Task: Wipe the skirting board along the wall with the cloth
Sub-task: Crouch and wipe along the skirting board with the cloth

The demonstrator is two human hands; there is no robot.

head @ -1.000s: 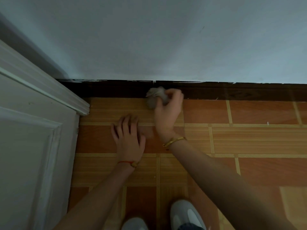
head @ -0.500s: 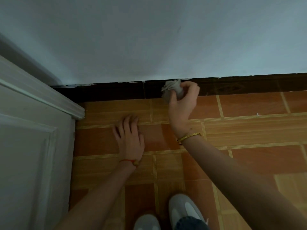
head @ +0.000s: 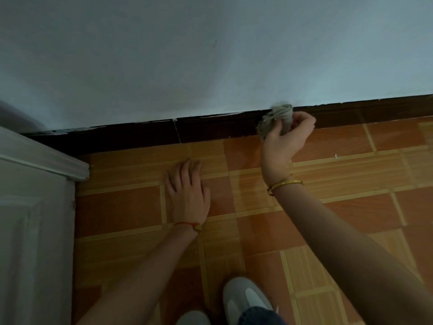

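Observation:
A dark brown skirting board runs along the foot of the pale wall, from the door frame on the left to the right edge of the view. My right hand grips a crumpled grey cloth and holds it against the board's upper edge, right of centre. My left hand rests flat on the orange floor tiles, fingers spread, a little way out from the board.
A white door and its frame fill the left side. The pale wall rises above the board. Orange tiled floor stretches to the right. My white shoes stand at the bottom of the view.
My right hand has slid the cloth rightward along the skirting board, away from the door. My left hand has stayed flat on the floor.

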